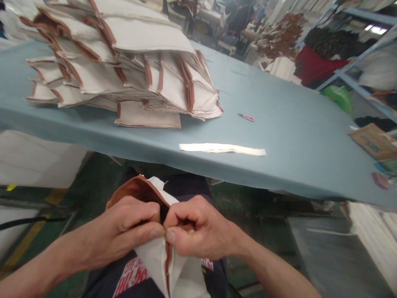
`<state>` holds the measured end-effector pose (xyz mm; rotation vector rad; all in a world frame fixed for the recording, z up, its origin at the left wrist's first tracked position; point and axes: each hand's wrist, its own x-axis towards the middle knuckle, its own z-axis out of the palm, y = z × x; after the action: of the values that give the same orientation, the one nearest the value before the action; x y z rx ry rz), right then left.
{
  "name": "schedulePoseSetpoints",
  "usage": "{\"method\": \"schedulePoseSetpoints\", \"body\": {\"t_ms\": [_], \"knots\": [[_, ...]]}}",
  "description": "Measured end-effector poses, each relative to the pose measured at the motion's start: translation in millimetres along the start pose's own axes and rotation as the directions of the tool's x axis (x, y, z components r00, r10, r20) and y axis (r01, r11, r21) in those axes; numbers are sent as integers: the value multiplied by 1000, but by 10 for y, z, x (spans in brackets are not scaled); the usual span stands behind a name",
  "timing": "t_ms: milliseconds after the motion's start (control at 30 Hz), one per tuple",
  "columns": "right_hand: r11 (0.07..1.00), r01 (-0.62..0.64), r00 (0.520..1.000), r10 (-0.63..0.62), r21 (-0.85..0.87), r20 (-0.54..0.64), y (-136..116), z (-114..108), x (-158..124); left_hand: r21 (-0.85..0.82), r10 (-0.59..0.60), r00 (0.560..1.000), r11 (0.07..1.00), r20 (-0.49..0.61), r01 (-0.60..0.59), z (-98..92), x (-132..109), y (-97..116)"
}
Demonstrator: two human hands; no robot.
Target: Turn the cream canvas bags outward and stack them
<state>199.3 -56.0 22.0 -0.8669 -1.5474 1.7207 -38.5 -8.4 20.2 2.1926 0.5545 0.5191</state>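
Note:
Over my lap, a white fabric piece with brown trim is pinched between both hands. My left hand is closed on its edge, thumb and fingers pressed together. Right beside it, my right hand is closed on the same piece, its fingers curled in. The brown inside of the piece bulges up behind my left hand, and a seam edged in brown runs down below the thumbs. What lies under my fingertips is hidden. Beyond my hands, a white fabric strip lies near the front edge of the table.
A tall stack of white pieces with brown edging covers the table's left part. Small pink-handled thread snips lie right of it. A cardboard box stands at the right end. Shelves with dark and red cloth rise behind.

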Motion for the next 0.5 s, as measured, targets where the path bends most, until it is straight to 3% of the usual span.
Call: {"method": "schedulePoseSetpoints", "body": {"t_ms": [167,300,500], "knots": [[996,-69,997,70,49,-18,-33,40,-42,-13,106,994,994,-6,-106,126,-4,-106],[995,-102,995,102,-19,-19,-23,-14,-69,-44,63,996,997,-56,-66,196,-65,-191],[944,79,996,-62,-321,61,-75,-135,-75,-127,-16,999,992,-38,11,117,-93,-116]]}}
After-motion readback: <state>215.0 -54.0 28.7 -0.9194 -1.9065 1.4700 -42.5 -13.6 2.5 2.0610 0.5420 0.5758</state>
